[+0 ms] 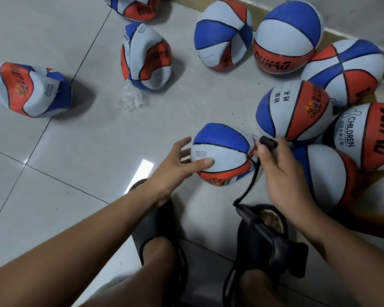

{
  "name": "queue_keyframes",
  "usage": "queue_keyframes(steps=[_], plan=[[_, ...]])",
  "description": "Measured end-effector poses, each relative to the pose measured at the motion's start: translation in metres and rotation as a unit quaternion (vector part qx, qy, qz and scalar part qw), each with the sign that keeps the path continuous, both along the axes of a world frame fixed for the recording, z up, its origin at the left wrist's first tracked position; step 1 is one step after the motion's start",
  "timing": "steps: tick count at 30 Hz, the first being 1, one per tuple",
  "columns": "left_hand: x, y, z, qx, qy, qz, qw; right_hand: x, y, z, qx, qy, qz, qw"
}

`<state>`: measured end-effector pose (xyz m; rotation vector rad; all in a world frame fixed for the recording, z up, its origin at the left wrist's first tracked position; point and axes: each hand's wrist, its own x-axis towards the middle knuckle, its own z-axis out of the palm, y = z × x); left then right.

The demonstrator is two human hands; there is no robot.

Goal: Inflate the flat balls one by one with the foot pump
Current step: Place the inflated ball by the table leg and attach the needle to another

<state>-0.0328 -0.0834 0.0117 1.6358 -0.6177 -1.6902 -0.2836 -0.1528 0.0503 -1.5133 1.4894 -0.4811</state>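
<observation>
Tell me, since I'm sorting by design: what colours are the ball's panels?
Blue, pale grey-white and orange-red panelled ball, black seams; head view.

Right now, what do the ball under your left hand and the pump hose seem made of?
Ball: looks like matte pebbled rubber; its skin dents and folds while flat. Hose: black, smooth, probably flexible rubber or plastic, since it curves loosely.

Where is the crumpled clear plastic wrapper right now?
In the head view the clear plastic wrapper lies on the floor tiles, upper left of centre, just below a flat ball and up-left of the ball under the left hand.
</observation>
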Motion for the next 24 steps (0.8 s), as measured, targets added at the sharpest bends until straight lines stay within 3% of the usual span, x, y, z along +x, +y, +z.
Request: queue_keyframes(steps=[2,6,11,16,24], plan=[[-0.001,0.003,0.004,-0.029,-0.026,0.025,0.999,-0.002,-0.001,-0.002,0.013,-0.024,-0.010,1.000],[0.005,0.012,0.007,-0.100,-0.159,0.067,0.980,-0.004,0.000,-0.008,0.060,-0.081,0.001,0.995],[-0.003,0.019,-0.003,-0.136,-0.259,-0.033,0.956,0.001,0.001,-0.004,-0.018,0.013,0.062,0.998],[-0.008,0.001,-0.005,-0.135,-0.271,-0.030,0.953,0.010,0.011,-0.001,-0.039,0.053,0.196,0.978],[-0.006,-0.001,-0.008,-0.140,-0.272,-0.034,0.951,0.011,0.009,-0.004,-0.102,0.072,0.186,0.974]])
